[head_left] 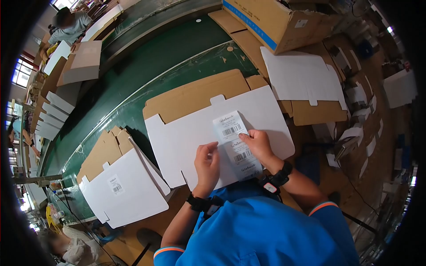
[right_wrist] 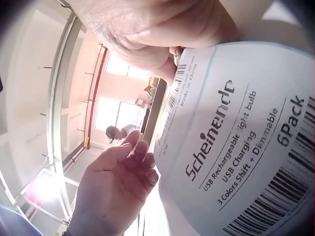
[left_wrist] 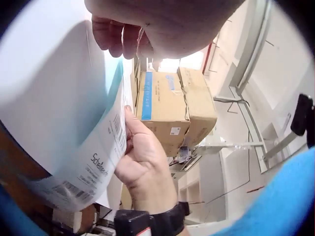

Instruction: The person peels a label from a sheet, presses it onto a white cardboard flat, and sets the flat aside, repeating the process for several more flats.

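A strip of printed barcode labels (head_left: pixel 233 141) lies over a flat white cardboard sheet (head_left: pixel 177 137), its lower end near the person's body. The right hand (head_left: pixel 258 144) pinches the strip's right edge between thumb and fingers; the left wrist view shows this hand (left_wrist: pixel 147 160) with the strip (left_wrist: pixel 93 167) bowed beside it. Left of the strip, the left hand (head_left: pixel 207 168) hovers with loosely bent fingers, holding nothing. In the right wrist view the left hand (right_wrist: pixel 115 184) is beside the large label (right_wrist: pixel 236 132), where the right hand (right_wrist: pixel 162 29) covers part of the strip.
Another white sheet (head_left: pixel 133 190) with one label (head_left: pixel 116 184) lies to the left. More flat cardboard (head_left: pixel 299 73) and a large brown box (head_left: pixel 284 26) are at the upper right. A green work surface (head_left: pixel 177 62) extends behind. Other people are at the left edge.
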Tool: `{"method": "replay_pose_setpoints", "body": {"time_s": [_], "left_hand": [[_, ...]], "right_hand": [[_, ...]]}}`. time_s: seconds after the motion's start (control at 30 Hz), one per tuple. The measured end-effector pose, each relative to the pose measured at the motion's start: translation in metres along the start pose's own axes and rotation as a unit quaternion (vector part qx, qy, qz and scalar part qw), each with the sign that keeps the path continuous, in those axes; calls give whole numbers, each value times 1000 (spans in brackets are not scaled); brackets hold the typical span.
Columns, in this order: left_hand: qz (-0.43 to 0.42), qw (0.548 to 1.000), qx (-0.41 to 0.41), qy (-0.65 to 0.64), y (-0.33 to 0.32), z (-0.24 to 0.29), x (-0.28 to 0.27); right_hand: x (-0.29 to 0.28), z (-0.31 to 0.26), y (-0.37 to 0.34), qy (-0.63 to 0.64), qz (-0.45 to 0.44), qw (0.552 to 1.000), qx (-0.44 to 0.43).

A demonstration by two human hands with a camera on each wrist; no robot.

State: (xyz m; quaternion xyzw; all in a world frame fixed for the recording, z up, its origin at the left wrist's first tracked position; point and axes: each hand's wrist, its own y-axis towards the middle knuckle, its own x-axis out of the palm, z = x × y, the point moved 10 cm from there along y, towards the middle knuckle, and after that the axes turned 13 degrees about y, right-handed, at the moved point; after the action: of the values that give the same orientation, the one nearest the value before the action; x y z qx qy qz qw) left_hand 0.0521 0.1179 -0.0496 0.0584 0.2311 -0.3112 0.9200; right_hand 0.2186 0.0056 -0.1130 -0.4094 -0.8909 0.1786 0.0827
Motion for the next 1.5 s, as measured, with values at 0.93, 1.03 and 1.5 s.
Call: {"method": "replay_pose_setpoints", "body": {"time_s": [0.93, 1.03, 1.5], "left_hand": [[-46, 913, 210, 347, 21, 53, 57], [-47, 906, 219, 359, 25, 51, 62], [-37, 902, 238, 358, 34, 56, 69]], "right_hand": [[-1, -9, 1, -93, 19, 995, -29], [-2, -9, 1, -86, 26, 995, -35], [-4, -15, 2, -110, 48, 989, -84]]}}
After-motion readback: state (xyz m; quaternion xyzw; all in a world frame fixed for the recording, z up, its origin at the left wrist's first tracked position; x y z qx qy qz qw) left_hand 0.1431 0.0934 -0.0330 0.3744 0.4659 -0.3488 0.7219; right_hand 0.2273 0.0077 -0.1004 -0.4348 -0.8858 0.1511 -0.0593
